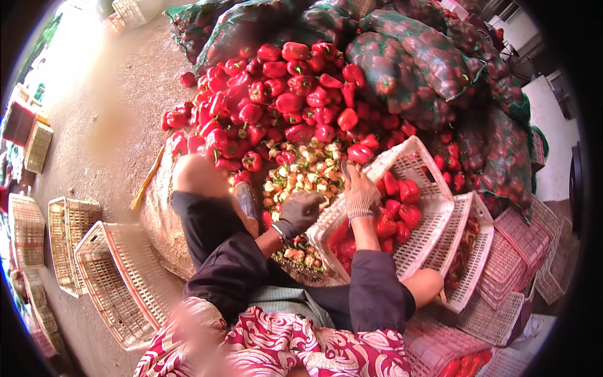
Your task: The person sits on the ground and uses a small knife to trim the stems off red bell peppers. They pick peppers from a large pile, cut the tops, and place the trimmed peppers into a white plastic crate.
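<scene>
My left hand (299, 213), in a dark glove, is curled over a heap of cut pepper cores with green stems (306, 169). Whether its fingers hold anything is hidden. My right hand (362, 192), in a pale knit glove, is over the near-left rim of a white plastic crate (426, 207). A narrow dark shape lies along its fingertips; I cannot tell whether it is a tool or a stained glove finger. Red bell peppers (393, 207) lie inside the tilted crate. Beyond both hands rises a large pile of whole red bell peppers (282, 96).
Green mesh sacks (400, 70) of peppers stand behind the pile. Another white crate (466, 249) holds dark scraps, with stacked pink crates (513, 254) farther right. Plastic crates (127, 278) stand at the left on the concrete floor (127, 184). My shoe (246, 200) is beside the cores.
</scene>
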Demonstrator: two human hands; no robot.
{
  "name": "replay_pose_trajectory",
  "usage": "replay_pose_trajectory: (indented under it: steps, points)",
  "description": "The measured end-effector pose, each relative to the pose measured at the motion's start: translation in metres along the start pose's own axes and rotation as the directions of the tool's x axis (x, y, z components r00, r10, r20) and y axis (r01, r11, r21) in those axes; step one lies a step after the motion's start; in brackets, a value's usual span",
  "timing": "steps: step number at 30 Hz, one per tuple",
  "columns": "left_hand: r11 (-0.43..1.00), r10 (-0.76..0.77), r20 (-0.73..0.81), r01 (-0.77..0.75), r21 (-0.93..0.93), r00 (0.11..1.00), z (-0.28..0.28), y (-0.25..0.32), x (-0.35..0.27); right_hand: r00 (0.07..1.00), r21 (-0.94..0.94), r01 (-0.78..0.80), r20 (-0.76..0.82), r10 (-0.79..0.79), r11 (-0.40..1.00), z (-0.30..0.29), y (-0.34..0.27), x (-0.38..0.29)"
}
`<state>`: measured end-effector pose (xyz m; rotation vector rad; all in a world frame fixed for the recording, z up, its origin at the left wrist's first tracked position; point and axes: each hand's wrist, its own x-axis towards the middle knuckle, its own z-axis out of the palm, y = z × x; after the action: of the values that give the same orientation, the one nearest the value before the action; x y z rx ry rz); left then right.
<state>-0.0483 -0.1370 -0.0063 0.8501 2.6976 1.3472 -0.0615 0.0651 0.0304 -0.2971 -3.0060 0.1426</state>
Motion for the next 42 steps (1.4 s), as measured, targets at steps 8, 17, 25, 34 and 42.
replay_pose_trajectory:
  steps: [8, 17, 25, 34, 42]
  points:
    - [0.705, -0.485, -0.413, 0.624, 0.337, 0.771, -0.039, -0.162, 0.125, 0.998, -0.068, -0.047, 0.028, 0.049, 0.997, 0.004, -0.002, 0.005]
    - [0.402, -0.855, -0.12, 0.79, 0.463, 0.505, -0.093, -0.246, 0.228, 0.983, -0.019, -0.111, 0.143, 0.113, 0.994, -0.001, -0.007, 0.012]
    - [0.304, -0.889, 0.007, 0.599, -0.741, 0.458, -0.056, -0.253, 0.166, 0.99, -0.129, -0.097, 0.091, 0.109, 0.987, 0.003, -0.007, 0.012]
    - [-0.387, -0.633, 0.445, 0.239, -0.89, 0.634, 0.011, -0.054, 0.042, 0.979, 0.286, -0.163, 0.166, 0.119, 0.944, -0.036, -0.018, -0.012]
    - [-0.138, -0.579, 0.58, 0.633, -0.762, 0.573, 0.001, 0.029, -0.037, 0.802, 0.853, -0.521, 0.472, 0.366, 0.041, -0.035, -0.071, -0.151]
